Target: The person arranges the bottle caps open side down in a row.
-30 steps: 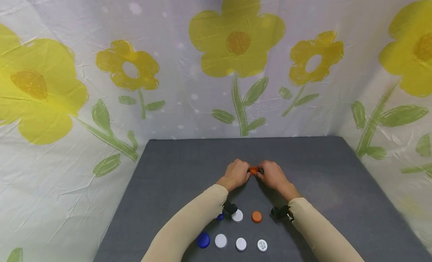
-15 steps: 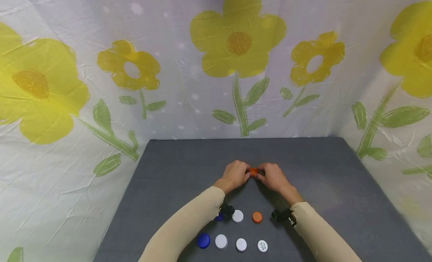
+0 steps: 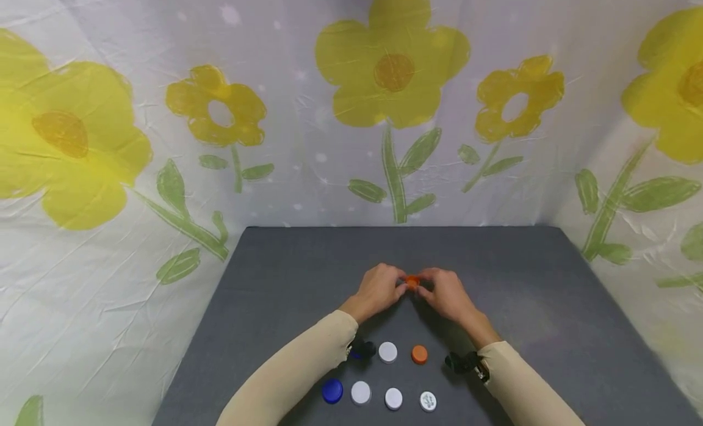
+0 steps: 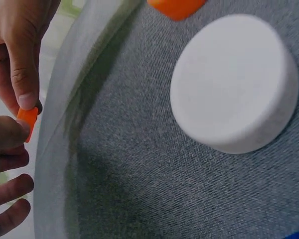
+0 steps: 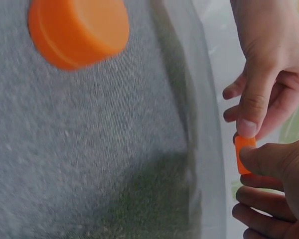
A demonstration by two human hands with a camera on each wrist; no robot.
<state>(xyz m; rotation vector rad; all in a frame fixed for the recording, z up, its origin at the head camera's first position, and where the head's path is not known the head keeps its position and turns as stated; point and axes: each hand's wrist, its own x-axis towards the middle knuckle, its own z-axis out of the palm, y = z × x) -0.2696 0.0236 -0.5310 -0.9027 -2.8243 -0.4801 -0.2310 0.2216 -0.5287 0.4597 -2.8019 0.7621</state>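
Observation:
In the head view, both hands meet over the middle of the far half of the table. My left hand (image 3: 378, 287) pinches one side of a small orange bottle cap (image 3: 412, 282) between thumb and fingers. My right hand (image 3: 446, 293) pinches the other side. Seen from the left wrist, the orange cap (image 4: 27, 122) stands edge-on between the two thumbs, raised off the cloth. From the right wrist, the left thumb touches its upper end and the right thumb lies across its lower part. The other fingers of the right hand (image 5: 284, 179) are spread below the cap.
Nearer on the grey table (image 3: 285, 279) lie another orange cap (image 3: 419, 354), a white cap (image 3: 387, 352) and a blue cap mostly hidden behind the left wrist camera (image 3: 367, 349). A front row holds a big blue cap (image 3: 332, 390) and several white caps (image 3: 360, 392). Flowered curtains (image 3: 296, 139) surround the table.
Both hands, still holding the orange cap, have shifted slightly nearer. The left wrist camera now covers more of the small blue cap. The caps on the table have not moved.

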